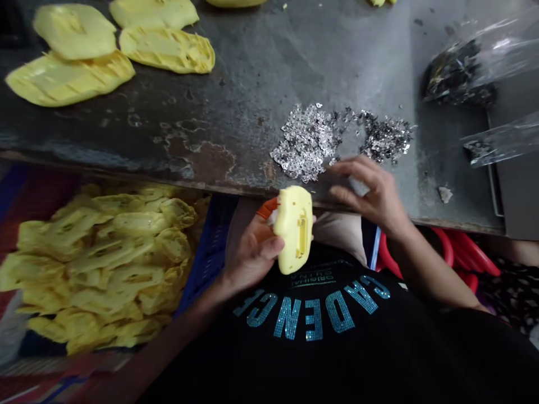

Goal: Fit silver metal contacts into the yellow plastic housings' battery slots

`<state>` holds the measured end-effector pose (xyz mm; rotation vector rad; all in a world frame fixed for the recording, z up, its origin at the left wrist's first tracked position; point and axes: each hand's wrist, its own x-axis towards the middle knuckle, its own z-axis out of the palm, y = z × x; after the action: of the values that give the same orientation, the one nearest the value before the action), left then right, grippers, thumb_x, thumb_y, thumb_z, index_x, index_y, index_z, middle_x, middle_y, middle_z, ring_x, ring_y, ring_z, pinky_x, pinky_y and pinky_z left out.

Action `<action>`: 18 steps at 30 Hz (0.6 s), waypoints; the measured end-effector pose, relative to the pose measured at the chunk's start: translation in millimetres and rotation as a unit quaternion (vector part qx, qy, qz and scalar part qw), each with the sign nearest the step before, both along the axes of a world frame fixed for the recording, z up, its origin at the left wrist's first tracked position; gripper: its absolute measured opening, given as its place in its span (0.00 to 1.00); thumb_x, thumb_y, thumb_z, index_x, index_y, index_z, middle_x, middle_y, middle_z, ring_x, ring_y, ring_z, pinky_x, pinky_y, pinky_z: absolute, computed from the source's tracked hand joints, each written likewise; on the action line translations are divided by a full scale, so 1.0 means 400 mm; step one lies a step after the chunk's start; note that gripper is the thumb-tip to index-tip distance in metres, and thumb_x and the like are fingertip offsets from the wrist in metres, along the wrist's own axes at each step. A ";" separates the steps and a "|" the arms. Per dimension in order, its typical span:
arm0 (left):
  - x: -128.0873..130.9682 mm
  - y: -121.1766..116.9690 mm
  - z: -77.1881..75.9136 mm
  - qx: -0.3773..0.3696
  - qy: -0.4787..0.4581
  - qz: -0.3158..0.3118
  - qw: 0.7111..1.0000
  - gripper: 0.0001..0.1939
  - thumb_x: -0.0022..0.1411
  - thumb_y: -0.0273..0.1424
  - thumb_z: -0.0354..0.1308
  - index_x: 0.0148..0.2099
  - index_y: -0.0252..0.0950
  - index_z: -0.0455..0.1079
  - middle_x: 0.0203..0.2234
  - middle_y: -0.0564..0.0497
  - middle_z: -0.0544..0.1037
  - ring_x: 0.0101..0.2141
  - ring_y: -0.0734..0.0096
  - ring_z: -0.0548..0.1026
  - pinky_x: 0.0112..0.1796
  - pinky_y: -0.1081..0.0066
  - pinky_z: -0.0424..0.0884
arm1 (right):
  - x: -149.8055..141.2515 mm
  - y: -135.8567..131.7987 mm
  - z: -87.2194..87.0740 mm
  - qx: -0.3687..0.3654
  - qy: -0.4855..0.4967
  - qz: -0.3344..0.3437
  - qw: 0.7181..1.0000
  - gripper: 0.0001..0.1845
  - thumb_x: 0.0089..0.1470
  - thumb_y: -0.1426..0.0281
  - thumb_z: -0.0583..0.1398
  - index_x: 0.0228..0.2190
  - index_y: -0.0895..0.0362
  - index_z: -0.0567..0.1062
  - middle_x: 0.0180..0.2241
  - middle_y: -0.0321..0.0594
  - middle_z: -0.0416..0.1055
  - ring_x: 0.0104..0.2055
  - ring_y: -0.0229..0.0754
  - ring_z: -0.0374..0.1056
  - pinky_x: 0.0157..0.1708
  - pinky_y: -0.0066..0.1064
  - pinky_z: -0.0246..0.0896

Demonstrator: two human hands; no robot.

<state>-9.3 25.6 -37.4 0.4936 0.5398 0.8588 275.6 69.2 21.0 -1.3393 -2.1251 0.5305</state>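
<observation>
Left hand (252,252) grips a yellow plastic shell (295,230) upright, its face turned toward the other hand. Right hand (370,193), half-curled at 2 o'clock, grip unclear, sits just below silver flakes (307,143).

Worn metal bench (269,73), scattered silver pieces (307,143)
</observation>
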 end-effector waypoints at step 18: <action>0.005 -0.011 0.048 0.012 0.030 0.049 0.998 0.31 0.71 0.44 0.77 0.70 0.39 0.79 0.61 0.42 0.90 0.60 0.56 0.88 0.59 0.63 0.85 | 0.038 0.056 -0.071 0.133 -0.254 -0.051 0.957 0.07 0.74 0.69 0.59 0.40 0.50 0.76 0.43 0.46 0.76 0.51 0.56 0.72 0.55 0.56 0.70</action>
<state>-7.3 21.1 -18.1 0.5203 0.6134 0.9475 291.0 91.7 -7.4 -1.5310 -2.3974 -0.1660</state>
